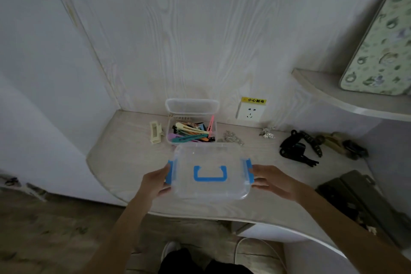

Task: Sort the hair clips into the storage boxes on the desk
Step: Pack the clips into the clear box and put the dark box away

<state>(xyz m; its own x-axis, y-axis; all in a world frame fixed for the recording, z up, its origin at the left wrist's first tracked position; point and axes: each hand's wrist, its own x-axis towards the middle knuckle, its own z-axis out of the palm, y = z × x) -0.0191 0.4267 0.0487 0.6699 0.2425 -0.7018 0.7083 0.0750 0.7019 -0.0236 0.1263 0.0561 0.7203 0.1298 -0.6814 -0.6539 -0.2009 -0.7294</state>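
1. Left hand (155, 181): bare, no glove, ring or watch visible.
2. Right hand (270, 179): bare, likewise nothing worn on fingers or wrist.
3. Both forearms (124, 218) bare up to the frame edge; no sleeve shows.
4. Dark, black-looking garment (178, 261) at bottom centre, over the legs; details too dim.
5. Light, whitish shoe (170, 249) beside the dark fabric.
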